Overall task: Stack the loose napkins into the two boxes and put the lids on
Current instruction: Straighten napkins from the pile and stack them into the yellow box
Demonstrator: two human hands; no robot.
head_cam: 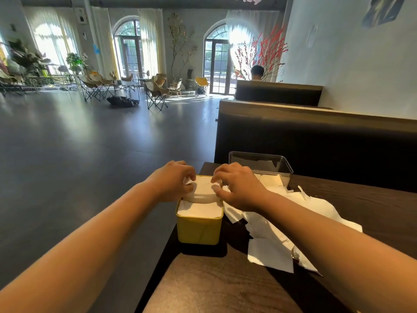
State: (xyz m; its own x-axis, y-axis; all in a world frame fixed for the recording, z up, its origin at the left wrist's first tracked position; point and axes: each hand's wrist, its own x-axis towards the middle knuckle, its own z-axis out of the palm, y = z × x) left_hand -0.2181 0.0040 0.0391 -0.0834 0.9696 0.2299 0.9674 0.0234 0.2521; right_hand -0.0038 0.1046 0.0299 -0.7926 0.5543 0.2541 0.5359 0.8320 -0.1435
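Observation:
A yellow box (198, 229) stands at the left edge of the dark wooden table (225, 288), filled with white napkins (199, 210). Over its far half, my left hand (173, 180) and my right hand (239, 188) both pinch a folded white napkin (203, 190) and hold it on top of the stack. Behind my right hand stands a clear plastic box (261, 164) with a few napkins (270, 179) in its bottom. Loose napkins (282, 233) lie spread on the table to the right of the yellow box. No lid shows.
The table's left edge drops to the dark floor (79, 154) right beside the yellow box. A dark booth bench back (316, 141) rises behind the table. A person (257, 72) sits at a farther booth. Folding chairs (155, 91) stand across the room.

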